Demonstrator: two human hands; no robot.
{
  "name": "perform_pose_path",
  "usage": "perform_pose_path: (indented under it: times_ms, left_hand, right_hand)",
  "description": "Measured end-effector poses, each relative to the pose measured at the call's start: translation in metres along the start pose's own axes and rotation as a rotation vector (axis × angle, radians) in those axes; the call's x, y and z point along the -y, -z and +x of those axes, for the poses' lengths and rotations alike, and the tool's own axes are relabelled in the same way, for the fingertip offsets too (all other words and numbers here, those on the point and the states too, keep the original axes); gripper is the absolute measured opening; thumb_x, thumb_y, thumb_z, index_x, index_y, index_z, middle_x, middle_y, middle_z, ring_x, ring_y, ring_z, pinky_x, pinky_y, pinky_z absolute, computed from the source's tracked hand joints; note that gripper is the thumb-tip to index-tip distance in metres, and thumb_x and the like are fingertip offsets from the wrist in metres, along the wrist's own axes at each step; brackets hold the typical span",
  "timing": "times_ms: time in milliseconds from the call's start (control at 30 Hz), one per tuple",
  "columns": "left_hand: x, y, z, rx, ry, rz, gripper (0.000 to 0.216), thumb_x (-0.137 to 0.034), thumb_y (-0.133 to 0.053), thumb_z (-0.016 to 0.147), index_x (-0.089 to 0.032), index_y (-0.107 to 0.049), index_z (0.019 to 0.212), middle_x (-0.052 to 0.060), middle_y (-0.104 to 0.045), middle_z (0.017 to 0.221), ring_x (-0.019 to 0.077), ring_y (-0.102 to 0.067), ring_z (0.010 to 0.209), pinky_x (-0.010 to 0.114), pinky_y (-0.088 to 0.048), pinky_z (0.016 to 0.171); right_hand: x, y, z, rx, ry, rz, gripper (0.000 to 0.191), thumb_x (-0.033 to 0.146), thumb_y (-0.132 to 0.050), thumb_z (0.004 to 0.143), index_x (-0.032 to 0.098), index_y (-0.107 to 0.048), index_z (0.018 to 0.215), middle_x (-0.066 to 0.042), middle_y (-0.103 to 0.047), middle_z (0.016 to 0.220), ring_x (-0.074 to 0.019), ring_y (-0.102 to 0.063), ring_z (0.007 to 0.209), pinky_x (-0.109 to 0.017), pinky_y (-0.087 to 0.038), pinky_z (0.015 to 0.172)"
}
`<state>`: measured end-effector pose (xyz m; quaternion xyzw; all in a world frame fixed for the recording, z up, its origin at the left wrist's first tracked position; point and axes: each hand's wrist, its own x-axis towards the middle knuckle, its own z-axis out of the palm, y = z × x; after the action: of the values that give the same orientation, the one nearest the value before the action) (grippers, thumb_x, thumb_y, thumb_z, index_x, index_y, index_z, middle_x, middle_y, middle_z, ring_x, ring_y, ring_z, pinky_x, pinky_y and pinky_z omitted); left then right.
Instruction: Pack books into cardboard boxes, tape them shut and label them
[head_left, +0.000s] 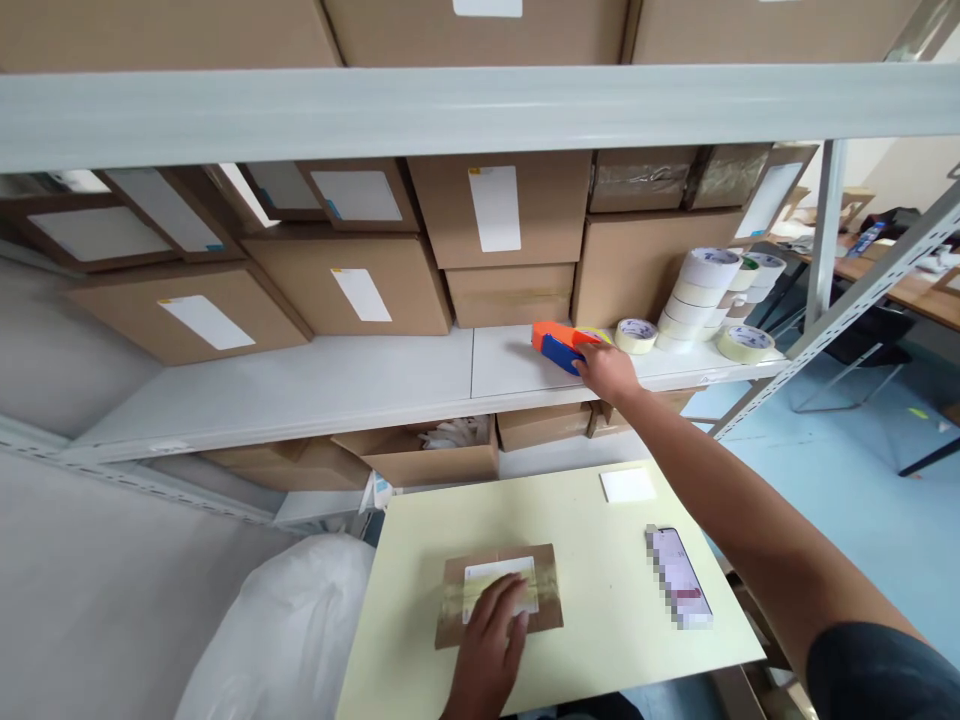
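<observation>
At the shelf's front edge, my right hand (609, 372) is closed around an orange and blue tape dispenser (555, 345). Part of a yellow tape roll shows behind the fingers. My left hand (493, 640) lies with fingers stretched out over a small brown cardboard box (546, 600) on the pale table (600, 640). A white label (480, 577) and a strip of tape show on the top of the box, partly covered by the fingers. To the right of the box lies a phone (686, 580), with blurred blocks along its left side.
Tape rolls (636, 337) are stacked at the right of the grey shelf (360, 385), with cardboard boxes (499, 210) behind. A white card (628, 486) lies near the table's back edge. A white plastic bag (289, 620) bulges at left. An open box (442, 465) sits below the shelf.
</observation>
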<state>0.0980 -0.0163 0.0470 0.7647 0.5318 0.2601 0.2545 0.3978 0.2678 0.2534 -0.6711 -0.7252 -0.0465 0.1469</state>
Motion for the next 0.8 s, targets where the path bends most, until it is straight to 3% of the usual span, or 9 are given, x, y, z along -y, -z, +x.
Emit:
perform_pose_path:
  times_ms: [200,300,400,533,600,700,800]
  left_hand:
    - [-0.029,-0.036,0.033,0.193,-0.263,0.165,0.041,-0.029,-0.049,0.098,-0.028,-0.062,0.136,0.009,-0.062,0.141,0.0270,-0.055,0.134,0.048,-0.048,0.113]
    - [-0.032,-0.045,0.060,0.217,-0.276,0.249,0.040,-0.030,-0.052,0.096,-0.026,-0.062,0.135,0.009,-0.057,0.147,0.0299,-0.049,0.140,0.055,-0.039,0.118]
    - [-0.034,-0.048,0.098,0.278,-0.231,0.280,0.039,-0.033,-0.050,0.097,-0.024,-0.061,0.134,0.010,-0.060,0.142,0.0295,-0.051,0.136,0.054,-0.039,0.117]
    - [-0.048,-0.071,0.160,0.466,-0.215,0.258,0.039,-0.030,-0.048,0.097,-0.026,-0.061,0.135,0.008,-0.065,0.136,0.0258,-0.059,0.125,0.043,-0.046,0.110]
    - [-0.057,-0.098,0.193,0.544,-0.202,0.272,0.041,-0.028,-0.052,0.096,-0.025,-0.059,0.136,0.008,-0.063,0.139,0.0252,-0.058,0.127,0.040,-0.045,0.110]
    - [-0.066,-0.148,0.237,0.632,-0.204,0.360,0.045,-0.029,-0.061,0.092,-0.022,-0.057,0.137,0.009,-0.058,0.144,0.0261,-0.054,0.132,0.038,-0.042,0.112]
    - [-0.065,-0.194,0.266,0.674,-0.225,0.439,0.048,-0.031,-0.070,0.087,-0.020,-0.058,0.132,0.013,-0.055,0.145,0.0311,-0.050,0.136,0.042,-0.039,0.113]
  right_hand:
    - [-0.001,-0.016,0.016,0.020,0.051,0.061,0.034,0.031,-0.053,0.098,0.016,-0.065,0.127,-0.016,-0.069,0.123,-0.0274,-0.061,0.113,-0.035,-0.050,0.091]
    - [-0.015,-0.015,0.002,-0.158,0.148,0.216,0.040,0.033,-0.053,0.099,0.016,-0.060,0.135,-0.015,-0.065,0.134,-0.0277,-0.058,0.121,-0.039,-0.048,0.100]
    - [-0.042,-0.026,-0.036,-0.344,0.158,0.425,0.036,0.034,-0.043,0.104,0.016,-0.063,0.128,-0.014,-0.068,0.127,-0.0233,-0.061,0.117,-0.036,-0.048,0.103]
    - [-0.091,-0.084,-0.112,-0.327,-0.137,0.613,0.032,0.035,-0.045,0.101,0.019,-0.070,0.112,-0.009,-0.075,0.103,-0.0205,-0.069,0.097,-0.032,-0.054,0.090]
    - [-0.114,-0.127,-0.148,-0.212,-0.349,0.666,0.032,0.031,-0.046,0.098,0.018,-0.070,0.114,-0.009,-0.075,0.110,-0.0208,-0.071,0.095,-0.033,-0.056,0.088]
    - [-0.140,-0.188,-0.194,0.044,-0.682,0.669,0.041,0.024,-0.045,0.094,0.017,-0.064,0.130,-0.010,-0.070,0.130,-0.0212,-0.070,0.110,-0.034,-0.054,0.098]
    - [-0.158,-0.230,-0.227,0.158,-0.832,0.627,0.048,0.019,-0.044,0.089,0.012,-0.062,0.134,-0.016,-0.070,0.129,-0.0263,-0.071,0.111,-0.040,-0.054,0.100]
